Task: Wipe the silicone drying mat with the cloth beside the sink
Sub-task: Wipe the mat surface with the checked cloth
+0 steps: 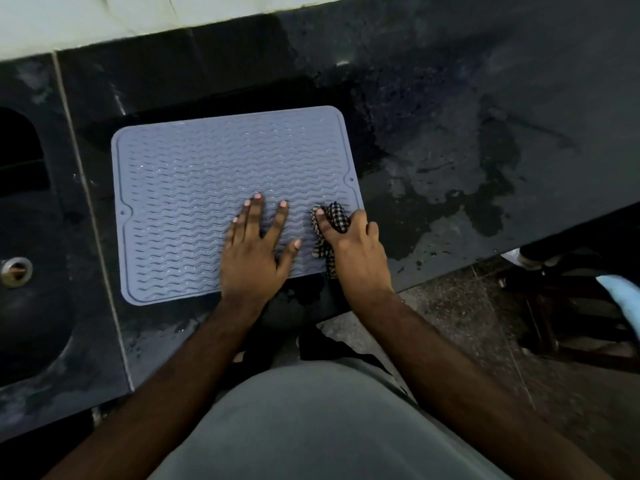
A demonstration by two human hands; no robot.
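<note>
Two hands on grey mat [194, 188]: left hand [254, 251] flat, fingers spread; right hand [353, 247] gripping checked cloth [332, 220] (mostly hidden) at mat's right edge; no writing legible

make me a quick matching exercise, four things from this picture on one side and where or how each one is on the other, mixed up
Things:
1. mat
2. cloth
3. left hand
4. sink

Places or states:
A. bunched under curled fingers at the mat's right edge
B. set in the counter, far left
C. flat, fingers spread, on the mat
D. grey-blue, wavy ridges, lying on the counter

Pairs: 1-D, 2-A, 3-C, 4-B
</note>
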